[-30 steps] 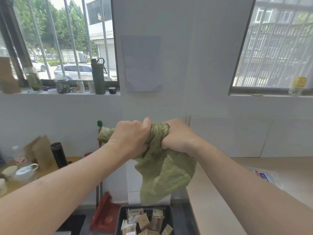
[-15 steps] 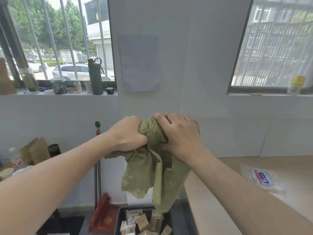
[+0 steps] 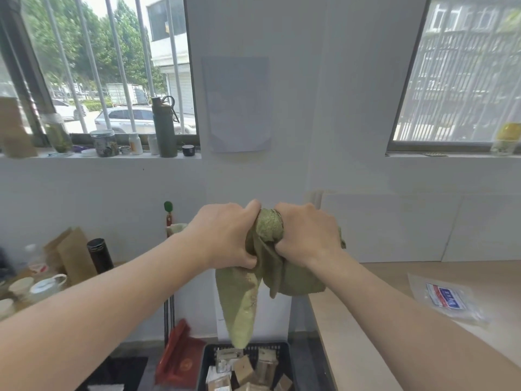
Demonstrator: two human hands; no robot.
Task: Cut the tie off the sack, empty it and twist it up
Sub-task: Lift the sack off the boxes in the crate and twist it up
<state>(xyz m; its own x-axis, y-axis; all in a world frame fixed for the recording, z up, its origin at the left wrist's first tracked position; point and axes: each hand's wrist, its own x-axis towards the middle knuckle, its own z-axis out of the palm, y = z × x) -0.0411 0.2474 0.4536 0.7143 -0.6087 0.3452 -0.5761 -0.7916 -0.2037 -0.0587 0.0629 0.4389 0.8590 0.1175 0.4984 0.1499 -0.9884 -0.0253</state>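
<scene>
I hold a green woven sack (image 3: 242,303) out in front of me at chest height, above the floor. My left hand (image 3: 225,235) and my right hand (image 3: 307,235) are fists side by side, each clenched on the bunched top of the sack. A tight wrung knot of fabric shows between the two fists. The loose ends hang down, the longest tapering to a point just above a black plastic basket (image 3: 208,359) that holds several small brown and white boxes. No tie and no cutting tool are visible.
A light wooden counter (image 3: 375,292) runs along the right with a clear printed packet (image 3: 445,297) on it. A red dustpan (image 3: 177,359) and broom handle stand left of the basket. The left table carries cups, a dark flask (image 3: 100,255) and paper bags. Bottles line the windowsill.
Both hands have kept wringing the sack: the right hand has rolled back into a fist, the knot between them is tighter, and the hanging fabric now splits into a long point and a shorter flap.
</scene>
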